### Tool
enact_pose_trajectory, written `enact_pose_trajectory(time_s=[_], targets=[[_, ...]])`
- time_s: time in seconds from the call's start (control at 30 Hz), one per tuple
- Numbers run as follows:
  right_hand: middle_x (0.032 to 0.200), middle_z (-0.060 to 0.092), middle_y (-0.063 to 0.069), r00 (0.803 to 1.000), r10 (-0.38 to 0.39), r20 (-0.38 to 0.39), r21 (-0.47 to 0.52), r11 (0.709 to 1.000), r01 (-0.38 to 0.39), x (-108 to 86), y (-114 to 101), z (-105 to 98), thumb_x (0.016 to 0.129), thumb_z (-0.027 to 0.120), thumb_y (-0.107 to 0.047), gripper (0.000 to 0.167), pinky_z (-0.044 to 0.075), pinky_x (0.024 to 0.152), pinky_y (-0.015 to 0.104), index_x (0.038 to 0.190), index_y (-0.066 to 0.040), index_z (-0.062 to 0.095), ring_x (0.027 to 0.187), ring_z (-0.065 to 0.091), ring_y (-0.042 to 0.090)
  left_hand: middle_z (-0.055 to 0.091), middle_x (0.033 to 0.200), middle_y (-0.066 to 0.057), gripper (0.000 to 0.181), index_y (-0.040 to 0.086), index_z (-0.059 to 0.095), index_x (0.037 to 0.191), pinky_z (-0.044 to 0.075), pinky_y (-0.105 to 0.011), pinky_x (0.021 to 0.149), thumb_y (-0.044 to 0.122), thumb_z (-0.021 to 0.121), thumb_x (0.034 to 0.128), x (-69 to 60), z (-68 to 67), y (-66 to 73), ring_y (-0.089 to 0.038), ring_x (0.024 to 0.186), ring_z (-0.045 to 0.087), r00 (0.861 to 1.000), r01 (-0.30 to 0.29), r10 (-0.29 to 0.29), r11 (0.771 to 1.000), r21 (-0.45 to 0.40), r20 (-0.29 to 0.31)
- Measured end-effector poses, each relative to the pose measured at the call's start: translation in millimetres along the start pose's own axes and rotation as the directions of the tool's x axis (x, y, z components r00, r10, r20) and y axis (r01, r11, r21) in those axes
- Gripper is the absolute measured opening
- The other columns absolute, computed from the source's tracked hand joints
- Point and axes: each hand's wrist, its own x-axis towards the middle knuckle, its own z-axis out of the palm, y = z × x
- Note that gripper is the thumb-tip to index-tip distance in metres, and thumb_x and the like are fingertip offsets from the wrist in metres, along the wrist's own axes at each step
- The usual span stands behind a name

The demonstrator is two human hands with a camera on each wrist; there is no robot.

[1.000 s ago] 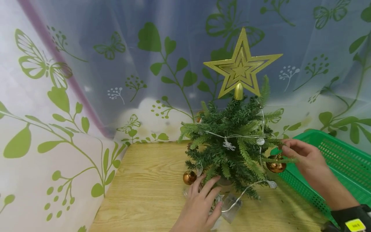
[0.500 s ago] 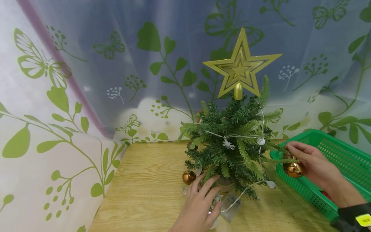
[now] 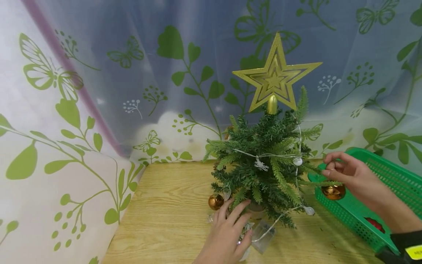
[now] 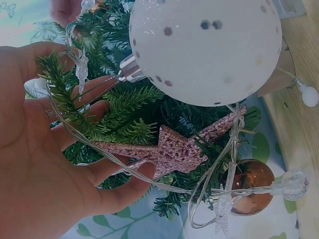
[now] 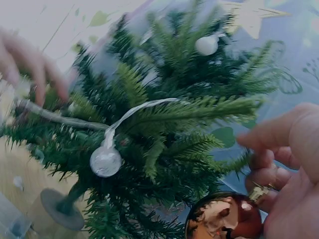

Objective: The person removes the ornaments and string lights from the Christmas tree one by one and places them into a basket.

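Note:
A small artificial Christmas tree (image 3: 257, 135) carries a gold star topper (image 3: 275, 79) and a string of lights (image 3: 298, 161). At its right side, my right hand (image 3: 359, 183) has curled fingers at a branch tip, holding a copper bauble (image 3: 333, 193) by its top; the bauble's gold cap (image 5: 258, 193) touches the fingers. Its hanging loop cannot be made out. My left hand (image 3: 225, 234) rests with relaxed, spread fingers among the low front branches. Near it, the left wrist view shows a white spotted bauble (image 4: 207, 55) and a pink glitter star (image 4: 177, 152).
A green basket (image 3: 382, 161) stands right of the tree, with something red (image 3: 375, 224) inside. A clear box (image 3: 262, 236) lies on the wooden table (image 3: 168, 205) before the tree. Another copper bauble (image 3: 215, 202) hangs low left. Patterned curtains (image 3: 184, 91) stand behind.
My right hand and the copper bauble have moved to the right, toward the basket. Over the last half second, its thumb and index finger have parted a little. The left hand has stayed put.

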Motion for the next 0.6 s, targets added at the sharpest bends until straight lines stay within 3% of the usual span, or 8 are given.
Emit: enact_pose_trajectory(time_s=[0.1,0.2,0.3,0.33,0.43,0.47,0.53,0.6], targets=[[0.088,0.05,0.001,0.992,-0.123,-0.021,-0.105,0.987,0.12,-1.8,-3,9,0.095,0.049,0.012,0.024,0.049,0.076,0.019,0.114,-0.003,0.05,0.085,0.058,0.009,0.041,0.147,0.003,0.025,0.018,0.063,0.119,0.041,-0.058,0.094,0.025,0.054,0.0968,-0.2,0.1,0.7,-0.035,0.132,0.037,1.0,0.001,-0.001,1.0,-0.012,0.001],[0.087,0.042,0.003,0.969,-0.249,-0.005,-0.196,0.95,0.243,-4.0,-6,15,0.09,0.05,0.021,0.026,0.051,0.082,0.019,0.111,0.007,0.049,0.084,0.054,0.009,0.041,0.148,0.003,0.025,0.018,0.064,0.118,0.041,-0.057,0.095,0.027,0.052,0.0982,-0.4,0.1,0.9,-0.035,0.132,0.036,1.0,-0.002,0.002,1.0,-0.005,0.0],[0.085,0.042,-0.001,0.936,-0.353,-0.001,-0.38,0.866,0.326,-6.1,-8,18,0.081,0.052,0.029,0.031,0.045,0.074,0.011,0.103,0.007,0.052,0.077,0.045,0.009,0.04,0.148,0.003,0.025,0.018,0.063,0.118,0.041,-0.056,0.095,0.028,0.051,0.0989,0.1,0.5,1.1,-0.034,0.132,0.036,1.0,-0.006,0.006,1.0,0.008,-0.001],[0.085,0.044,-0.002,0.921,-0.39,-0.008,-0.445,0.826,0.346,-6.3,-8,19,0.078,0.053,0.032,0.035,0.042,0.069,0.012,0.1,0.005,0.053,0.075,0.044,0.008,0.04,0.148,0.003,0.025,0.018,0.063,0.119,0.041,-0.056,0.095,0.028,0.051,0.0988,0.2,0.5,0.9,-0.034,0.132,0.036,1.0,-0.007,0.007,1.0,0.013,0.0],[0.08,0.046,-0.008,0.861,-0.508,-0.029,-0.639,0.671,0.375,-7.4,-5,20,0.067,0.054,0.037,0.046,0.033,0.061,0.016,0.09,-0.004,0.057,0.07,0.039,0.003,0.039,0.148,0.003,0.027,0.018,0.063,0.121,0.041,-0.056,0.096,0.028,0.05,0.0992,0.4,0.5,0.8,-0.034,0.132,0.037,1.0,-0.01,0.01,1.0,0.013,-0.001],[0.079,0.046,-0.008,0.843,-0.536,-0.042,-0.668,0.642,0.375,-7.9,-3,20,0.065,0.052,0.037,0.048,0.032,0.059,0.015,0.087,-0.005,0.058,0.069,0.038,0.002,0.04,0.148,0.003,0.027,0.018,0.062,0.122,0.041,-0.056,0.096,0.029,0.049,0.0997,0.4,0.6,0.8,-0.034,0.132,0.037,1.0,-0.013,0.013,1.0,0.012,-0.007],[0.077,0.046,-0.01,0.823,-0.565,-0.067,-0.708,0.608,0.359,-9.1,1,20,0.065,0.05,0.037,0.048,0.029,0.056,0.016,0.084,-0.007,0.059,0.066,0.035,0.0,0.04,0.148,0.001,0.032,0.017,0.059,0.127,0.041,-0.056,0.096,0.032,0.047,0.1013,0.1,0.4,1.0,-0.034,0.131,0.038,1.0,-0.011,0.011,1.0,-0.003,-0.02],[0.077,0.047,-0.011,0.827,-0.554,-0.098,-0.714,0.618,0.329,-11.2,5,21,0.068,0.049,0.035,0.047,0.029,0.054,0.017,0.084,-0.008,0.059,0.064,0.037,-0.001,0.039,0.149,-0.002,0.039,0.013,0.052,0.134,0.04,-0.055,0.098,0.034,0.044,0.1028,-0.6,-1.1,1.8,-0.032,0.132,0.038,0.999,0.006,-0.009,0.997,-0.072,-0.037]])
